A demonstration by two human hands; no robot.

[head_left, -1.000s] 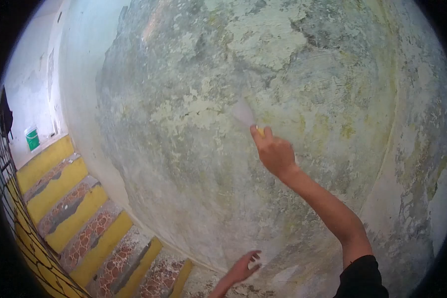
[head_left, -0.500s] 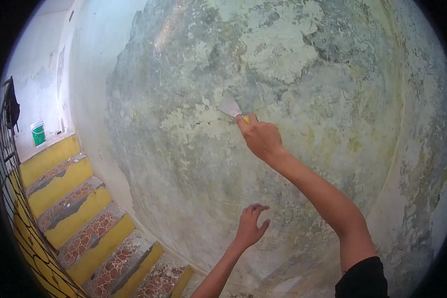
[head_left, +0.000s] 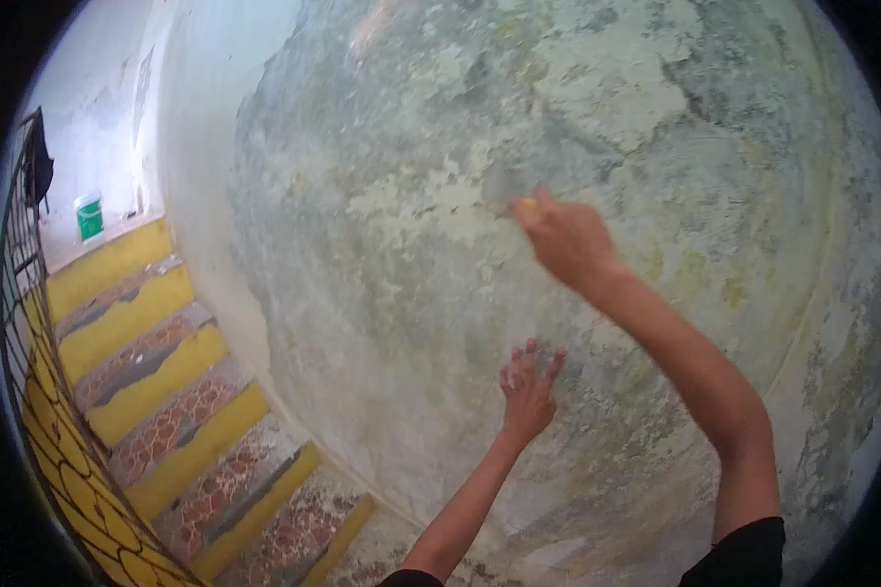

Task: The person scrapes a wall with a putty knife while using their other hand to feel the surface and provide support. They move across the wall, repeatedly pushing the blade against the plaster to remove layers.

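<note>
My right hand (head_left: 570,245) is closed around the yellow handle of a putty knife (head_left: 500,183). Its blade, blurred by motion, lies over the wall (head_left: 401,303) beside a patch of pale, flaking paint (head_left: 423,199). Lower down, my left hand (head_left: 531,399) has its fingers spread, the tips up at the wall's surface, and holds nothing. Grey, mottled areas and peeling paint cover much of this wall.
On the left, yellow stairs (head_left: 127,404) with worn, stone-patterned treads run along the wall's foot. A black metal railing (head_left: 44,391) borders them. At the top stands a green and white bucket (head_left: 89,216), with a dark cloth (head_left: 39,166) hanging near it.
My left hand has risen and its bent fingers have spread toward the wall. The putty knife in my right hand has shifted slightly right along the wall. The view has tilted a little.
</note>
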